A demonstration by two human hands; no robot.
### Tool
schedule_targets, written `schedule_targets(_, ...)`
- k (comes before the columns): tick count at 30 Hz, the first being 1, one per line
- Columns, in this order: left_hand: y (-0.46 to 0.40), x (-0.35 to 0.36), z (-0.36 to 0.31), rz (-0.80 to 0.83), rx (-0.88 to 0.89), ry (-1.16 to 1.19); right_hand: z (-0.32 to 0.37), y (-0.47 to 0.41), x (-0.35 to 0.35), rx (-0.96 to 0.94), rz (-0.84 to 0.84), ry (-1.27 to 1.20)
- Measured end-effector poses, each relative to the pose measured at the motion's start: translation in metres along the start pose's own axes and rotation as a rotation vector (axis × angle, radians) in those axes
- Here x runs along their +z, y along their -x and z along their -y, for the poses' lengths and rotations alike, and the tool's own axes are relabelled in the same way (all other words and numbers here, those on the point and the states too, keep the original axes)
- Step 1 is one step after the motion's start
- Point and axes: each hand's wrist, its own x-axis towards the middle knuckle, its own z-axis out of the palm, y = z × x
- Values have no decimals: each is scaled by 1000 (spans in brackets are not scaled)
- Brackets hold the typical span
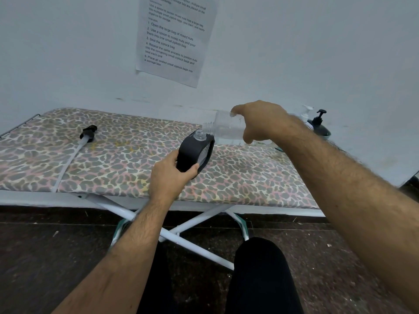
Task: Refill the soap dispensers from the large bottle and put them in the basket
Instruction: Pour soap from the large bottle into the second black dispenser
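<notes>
My left hand (169,172) grips a black soap dispenser (192,152) with a clear open neck, tilted over the leopard-print board (113,159). My right hand (258,120) holds a large clear bottle (223,128) tipped sideways, its mouth right at the dispenser's neck. The dispenser's black pump head with its white tube (87,133) lies on the board at the left. Two more dispensers stand at the far right by the wall: a white one (306,112) and a dark one (319,125). No basket is in view.
The board stands on white crossed legs (181,230) above a dark floor. A printed sheet (174,37) hangs on the white wall behind. My knees in black trousers (258,275) are below the board's front edge.
</notes>
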Motion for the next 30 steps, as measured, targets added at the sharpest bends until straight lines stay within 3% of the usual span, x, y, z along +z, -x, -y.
schedule_targets(30, 1, -1, 0, 4, 6, 10, 1, 1, -2, -6, 1, 7)
